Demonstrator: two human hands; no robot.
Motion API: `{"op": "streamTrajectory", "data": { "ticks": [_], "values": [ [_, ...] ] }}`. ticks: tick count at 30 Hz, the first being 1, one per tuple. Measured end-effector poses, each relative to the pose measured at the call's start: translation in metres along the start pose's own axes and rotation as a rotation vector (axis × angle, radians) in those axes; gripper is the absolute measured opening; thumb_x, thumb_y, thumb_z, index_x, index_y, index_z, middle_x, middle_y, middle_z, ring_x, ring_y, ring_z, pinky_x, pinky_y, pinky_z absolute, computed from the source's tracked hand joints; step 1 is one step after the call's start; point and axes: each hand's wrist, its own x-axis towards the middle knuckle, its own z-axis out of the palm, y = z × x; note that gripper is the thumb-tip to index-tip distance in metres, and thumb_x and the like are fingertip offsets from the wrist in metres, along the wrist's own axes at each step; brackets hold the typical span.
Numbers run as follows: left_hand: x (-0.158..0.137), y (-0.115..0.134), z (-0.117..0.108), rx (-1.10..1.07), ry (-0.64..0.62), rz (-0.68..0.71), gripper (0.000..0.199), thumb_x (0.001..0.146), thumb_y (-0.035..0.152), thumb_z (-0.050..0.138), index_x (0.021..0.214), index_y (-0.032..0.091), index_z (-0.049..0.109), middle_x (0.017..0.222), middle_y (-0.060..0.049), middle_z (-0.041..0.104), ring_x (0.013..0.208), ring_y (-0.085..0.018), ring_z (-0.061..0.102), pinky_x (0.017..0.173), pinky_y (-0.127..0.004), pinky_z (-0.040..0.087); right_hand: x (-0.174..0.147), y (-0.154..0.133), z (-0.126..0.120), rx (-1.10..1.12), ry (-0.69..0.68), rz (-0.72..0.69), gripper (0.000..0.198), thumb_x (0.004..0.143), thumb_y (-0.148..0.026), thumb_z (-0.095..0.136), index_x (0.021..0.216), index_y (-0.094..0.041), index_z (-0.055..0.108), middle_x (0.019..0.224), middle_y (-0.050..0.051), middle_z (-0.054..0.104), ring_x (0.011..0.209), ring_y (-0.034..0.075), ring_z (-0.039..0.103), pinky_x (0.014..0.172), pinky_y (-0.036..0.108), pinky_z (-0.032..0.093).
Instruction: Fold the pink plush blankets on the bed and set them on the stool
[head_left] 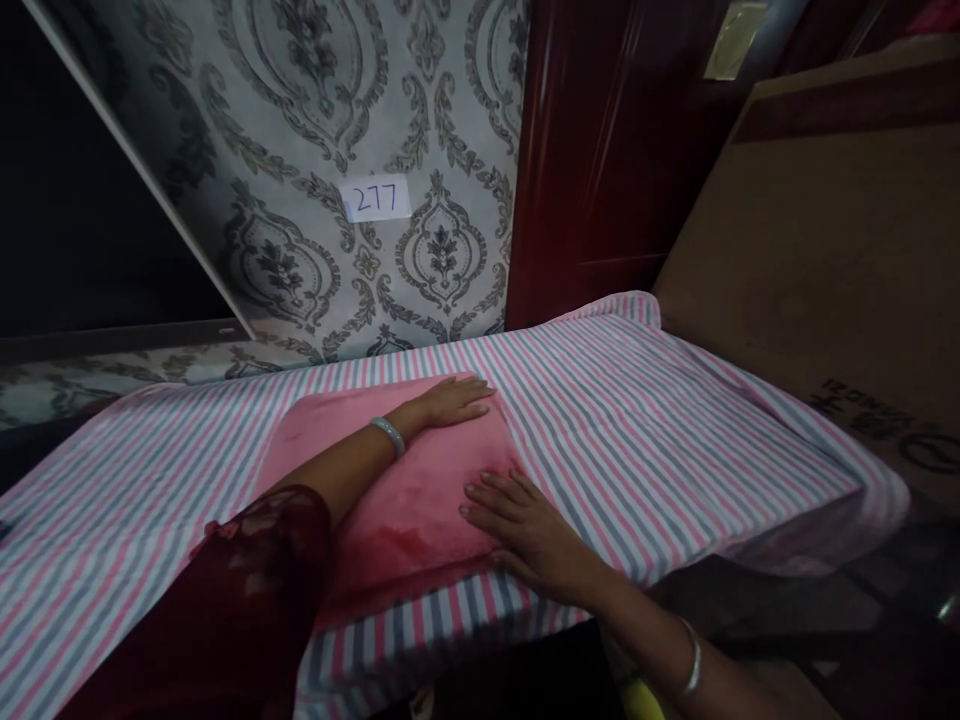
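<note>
A pink plush cloth (420, 480), folded into a rough rectangle, lies on a table under a striped cover (600, 400). On the cloth's far right corner my left hand (450, 401) rests flat, fingers stretched to the right. My right hand (529, 530) lies over the near right edge of the cloth, its fingers spread and pointing left and away from me. Neither hand grips anything. A darker red patch shows on the cloth's near side, and my left forearm hides part of its left side.
A dark screen (97, 200) stands at the left. Patterned wallpaper behind bears a paper label (376, 198) reading 277. A dark red door panel (592, 150) and a large cardboard box (840, 250) stand at the back right. The striped cover hangs over the table's front edge.
</note>
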Motion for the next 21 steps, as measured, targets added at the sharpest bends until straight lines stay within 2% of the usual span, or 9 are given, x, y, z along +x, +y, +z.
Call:
{"op": "streamTrajectory", "data": {
  "ticks": [3,5,9,12,15,17,19,21],
  "values": [
    [0.012,-0.015,0.003,-0.044,0.010,-0.035,0.071,0.100,0.068,0.026,0.158,0.030,0.038,0.167,-0.005,0.033,0.157,-0.026,0.020,0.127,-0.048,0.013,-0.001,0.001,0.001,0.010,-0.008,0.011,0.057,0.104,-0.048,0.046,0.158,-0.032,0.039,0.164,0.004,0.039,0.156,0.025,0.023,0.126,0.055,0.018],
    [0.017,-0.023,0.004,-0.074,0.001,-0.095,0.072,0.100,0.068,0.022,0.159,0.029,0.037,0.169,-0.005,0.030,0.158,-0.026,0.018,0.127,-0.048,0.013,-0.002,0.001,0.002,0.014,-0.010,0.015,0.057,0.104,-0.049,0.046,0.159,-0.032,0.039,0.164,0.004,0.039,0.156,0.025,0.022,0.127,0.055,0.016],
    [0.017,-0.028,0.006,-0.071,0.041,-0.164,0.071,0.101,0.067,0.019,0.159,0.030,0.035,0.170,-0.004,0.028,0.157,-0.024,0.023,0.126,-0.044,0.019,-0.001,0.001,0.002,0.011,-0.004,0.009,0.058,0.104,-0.050,0.046,0.158,-0.032,0.039,0.165,0.003,0.038,0.156,0.025,0.022,0.127,0.054,0.017],
    [0.014,-0.019,0.001,0.025,0.111,-0.211,0.069,0.102,0.062,0.023,0.159,0.026,0.036,0.167,-0.009,0.034,0.154,-0.027,0.030,0.125,-0.045,0.022,0.000,0.002,0.001,-0.005,-0.007,0.004,0.057,0.104,-0.048,0.046,0.158,-0.030,0.040,0.164,0.004,0.039,0.156,0.024,0.022,0.126,0.054,0.019],
    [0.007,-0.003,-0.010,0.154,0.163,-0.247,0.065,0.104,0.056,0.026,0.158,0.022,0.038,0.165,-0.014,0.036,0.153,-0.031,0.032,0.125,-0.054,0.018,0.001,0.002,0.000,-0.030,-0.007,-0.009,0.057,0.104,-0.047,0.046,0.158,-0.028,0.040,0.164,0.005,0.039,0.156,0.025,0.024,0.125,0.056,0.020],
    [-0.003,0.006,-0.019,0.191,0.168,-0.243,0.061,0.105,0.051,0.027,0.157,0.022,0.040,0.165,-0.014,0.037,0.153,-0.031,0.032,0.125,-0.053,0.018,0.000,0.003,0.000,-0.050,0.012,-0.017,0.057,0.105,-0.048,0.043,0.158,-0.028,0.040,0.164,0.005,0.039,0.155,0.025,0.024,0.125,0.056,0.020],
    [-0.022,0.015,-0.026,0.188,0.148,-0.233,0.060,0.105,0.048,0.030,0.158,0.021,0.037,0.166,-0.015,0.034,0.153,-0.030,0.030,0.124,-0.049,0.021,-0.002,0.004,0.001,-0.066,0.037,-0.026,0.056,0.106,-0.049,0.040,0.159,-0.029,0.038,0.165,0.004,0.038,0.156,0.024,0.023,0.126,0.056,0.019],
    [-0.053,0.024,-0.029,0.181,0.104,-0.218,0.063,0.104,0.049,0.035,0.159,0.018,0.034,0.168,-0.016,0.029,0.155,-0.031,0.027,0.125,-0.048,0.022,-0.005,0.006,0.003,-0.075,0.062,-0.039,0.058,0.106,-0.050,0.038,0.160,-0.029,0.035,0.165,0.004,0.037,0.156,0.024,0.022,0.126,0.055,0.020]
  ]
}}
